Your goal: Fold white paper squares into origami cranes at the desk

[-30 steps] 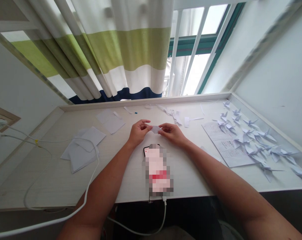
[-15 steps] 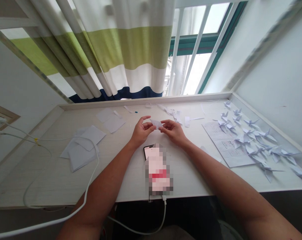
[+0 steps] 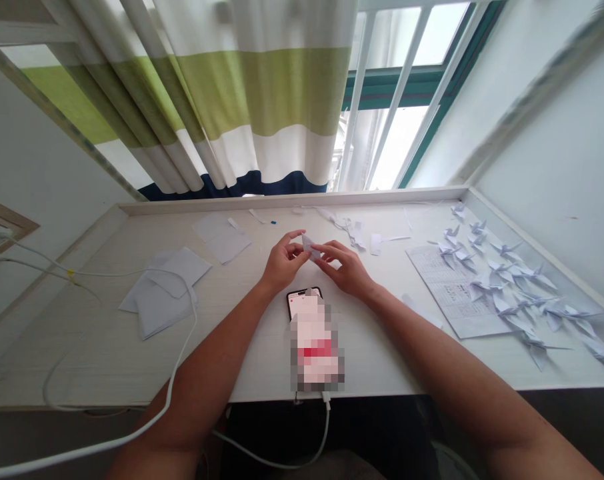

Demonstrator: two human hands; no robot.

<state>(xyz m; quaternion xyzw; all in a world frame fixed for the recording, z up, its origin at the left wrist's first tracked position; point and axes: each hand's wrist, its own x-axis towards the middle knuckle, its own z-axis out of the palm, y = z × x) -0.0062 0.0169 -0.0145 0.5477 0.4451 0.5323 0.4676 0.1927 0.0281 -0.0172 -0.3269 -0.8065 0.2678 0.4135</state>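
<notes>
Between my two hands is a small piece of folded white paper (image 3: 309, 247), held a little above the desk. My left hand (image 3: 283, 261) pinches its left side, thumb in front and index finger stretched along the top. My right hand (image 3: 346, 268) grips the right edge between thumb and fingers. The paper shows a pointed, triangular shape with its tip upward. Fingers cover its lower part. Just below my hands a phone (image 3: 302, 300) lies face up with its screen lit and mostly blurred out.
Several folded paper cranes (image 3: 502, 273) lie at the right, some on a printed sheet (image 3: 442, 293). White paper sheets (image 3: 167, 300) lie at the left, with more paper (image 3: 227, 243) behind. Paper scraps (image 3: 355, 233) lie at the back. A white cable (image 3: 185, 347) crosses my left forearm.
The paper has turned from a broader flat shape to a narrower pointed one. My right hand's fingers have closed in toward it, while my left hand has hardly moved.
</notes>
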